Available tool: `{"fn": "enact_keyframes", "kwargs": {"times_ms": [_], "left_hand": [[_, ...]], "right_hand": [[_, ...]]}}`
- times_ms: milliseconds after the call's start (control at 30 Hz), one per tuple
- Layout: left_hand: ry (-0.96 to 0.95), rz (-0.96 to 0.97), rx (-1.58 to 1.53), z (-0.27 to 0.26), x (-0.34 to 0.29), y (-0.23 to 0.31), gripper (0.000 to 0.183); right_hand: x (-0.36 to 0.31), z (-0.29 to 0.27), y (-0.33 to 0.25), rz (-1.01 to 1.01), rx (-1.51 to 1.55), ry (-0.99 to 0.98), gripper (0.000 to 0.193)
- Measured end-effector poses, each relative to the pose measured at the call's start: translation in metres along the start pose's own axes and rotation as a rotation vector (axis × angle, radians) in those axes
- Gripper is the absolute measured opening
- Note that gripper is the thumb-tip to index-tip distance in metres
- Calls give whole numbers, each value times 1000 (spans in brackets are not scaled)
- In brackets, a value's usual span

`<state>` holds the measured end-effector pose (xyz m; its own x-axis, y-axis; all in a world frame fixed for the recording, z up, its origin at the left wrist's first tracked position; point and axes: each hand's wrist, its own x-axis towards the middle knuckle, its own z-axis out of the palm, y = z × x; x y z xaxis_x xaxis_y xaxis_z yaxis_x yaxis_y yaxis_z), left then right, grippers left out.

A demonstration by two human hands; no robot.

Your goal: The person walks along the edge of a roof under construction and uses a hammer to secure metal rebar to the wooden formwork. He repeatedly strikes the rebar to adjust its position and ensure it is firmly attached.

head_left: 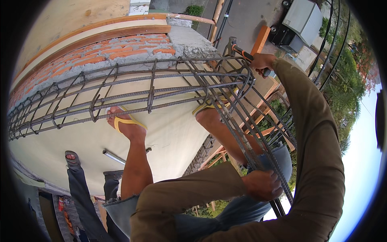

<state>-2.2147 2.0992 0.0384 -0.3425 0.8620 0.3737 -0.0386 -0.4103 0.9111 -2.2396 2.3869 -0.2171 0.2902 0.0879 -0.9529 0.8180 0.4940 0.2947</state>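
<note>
My right hand (264,63) is closed round the grip of a hammer (242,53) with an orange-and-black handle. The hammer's dark metal head stands just beyond the corner of a rebar cage (150,99), made of long ribbed bars and square stirrups. From that corner more rebar (241,140) runs back toward my body. My left hand (263,185) has its fingers curled round these bars near my knee. The exact grip of its fingers is partly hidden.
Pale sheet decking (169,133) lies under my sandalled feet. Along the far side runs a brick wall (92,56) with timber boards. Another person's legs (80,193) stand at the left, near a metal tube (114,156). Past the edge, a truck (298,24) is far below; cables hang at the right.
</note>
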Motion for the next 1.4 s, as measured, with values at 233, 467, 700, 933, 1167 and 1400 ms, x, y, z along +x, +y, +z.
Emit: {"fn": "enact_keyframes", "kwargs": {"times_ms": [233,467,700,933,1167,1400], "left_hand": [[63,-18,27,0,5,1,19],[117,-20,22,0,6,2,19],[82,27,65,2,4,-3,19],[83,32,38,0,8,0,20],[16,-9,20,-1,10,5,18],[10,26,60,-5,9,-3,18]], "right_hand": [[-51,-66,-25,-379,106,463,35],[-3,-58,-10,-420,272,625,36],[-54,-55,44,-59,9,218,36],[-124,-145,35,-342,342,845,23],[-51,-5,88,-207,-56,516,35],[-139,-99,52,-478,104,570,31]]}}
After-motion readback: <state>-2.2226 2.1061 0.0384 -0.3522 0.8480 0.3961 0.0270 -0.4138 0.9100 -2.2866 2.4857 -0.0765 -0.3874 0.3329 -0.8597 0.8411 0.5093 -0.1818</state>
